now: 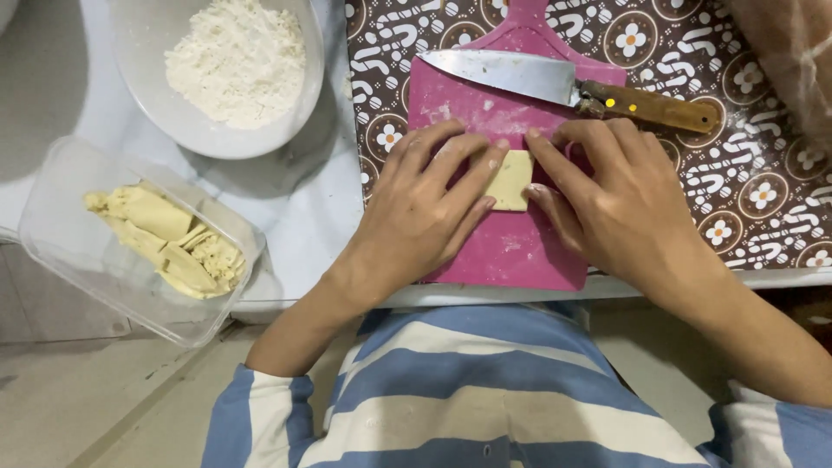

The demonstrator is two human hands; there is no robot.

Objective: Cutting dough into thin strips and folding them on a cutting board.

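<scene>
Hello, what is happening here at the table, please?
A person presses a small pale piece of dough flat on a pink cutting board, the left hand and right hand touching it from both sides. A knife with a wooden handle lies at the board's far end. To the left stand a bowl of flour and a clear container holding more dough.

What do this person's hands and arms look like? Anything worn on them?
Both hands, left and right, are bare: no gloves, rings or watch. The forearms are uncovered. Short sleeves of a blue, white and beige striped shirt end near the elbows.
</scene>
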